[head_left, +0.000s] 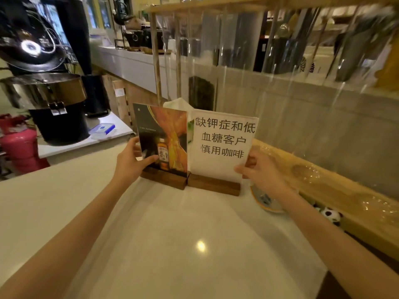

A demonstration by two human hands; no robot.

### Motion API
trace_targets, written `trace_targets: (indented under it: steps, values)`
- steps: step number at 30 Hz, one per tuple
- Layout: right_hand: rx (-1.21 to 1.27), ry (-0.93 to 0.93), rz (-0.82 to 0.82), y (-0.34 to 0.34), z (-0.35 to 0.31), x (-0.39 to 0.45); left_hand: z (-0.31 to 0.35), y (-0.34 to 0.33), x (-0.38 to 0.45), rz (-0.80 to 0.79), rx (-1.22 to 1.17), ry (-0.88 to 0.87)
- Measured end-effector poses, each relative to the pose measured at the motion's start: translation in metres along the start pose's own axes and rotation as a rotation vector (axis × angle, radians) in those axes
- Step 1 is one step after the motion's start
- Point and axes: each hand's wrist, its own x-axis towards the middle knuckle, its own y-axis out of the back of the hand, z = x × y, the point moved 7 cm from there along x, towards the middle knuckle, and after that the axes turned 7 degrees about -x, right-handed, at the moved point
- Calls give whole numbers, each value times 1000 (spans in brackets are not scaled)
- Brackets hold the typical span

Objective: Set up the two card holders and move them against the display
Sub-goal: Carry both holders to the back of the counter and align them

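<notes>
— What did the head view show on the counter?

— Two card holders stood upright side by side on the pale countertop (177,238), their wooden bases touching or very nearly so. The left card holder (164,137) carried a dark and orange picture of a small bottle; the right card holder (222,145) carried a white sheet with large black characters. Both stood close in front of the clear display case (269,67), with its wooden frame and transparent panels.

— And the person's hands?

— The left hand (131,160) pinched the left edge of the picture card, thumb laid across the front, the other fingers behind it. The right hand (259,169) gripped the lower right corner of the white card, thumb on its face and fingers curled behind the edge.

— Were the bases against the display?

— It could not be told; the cards hid the gap behind them, though something white showed just behind their tops.

— Anything else nearby?

— A small painted dish (265,201) lay on the counter just right of the right base, partly under the right wrist. A long wooden ledge (336,190) ran along the foot of the display. Off to the left stood a dark metal machine (49,100) and a pink cylinder (19,145).
</notes>
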Motion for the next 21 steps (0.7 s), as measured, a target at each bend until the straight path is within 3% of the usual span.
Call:
trace_targets:
  steps: [8,21]
  values:
    - [-97,-26,155,28,22,12,6,-51,41,-102,-67,8]
    - [-105,-31,324,42,39,9,8,-123,87,-273,-406,116]
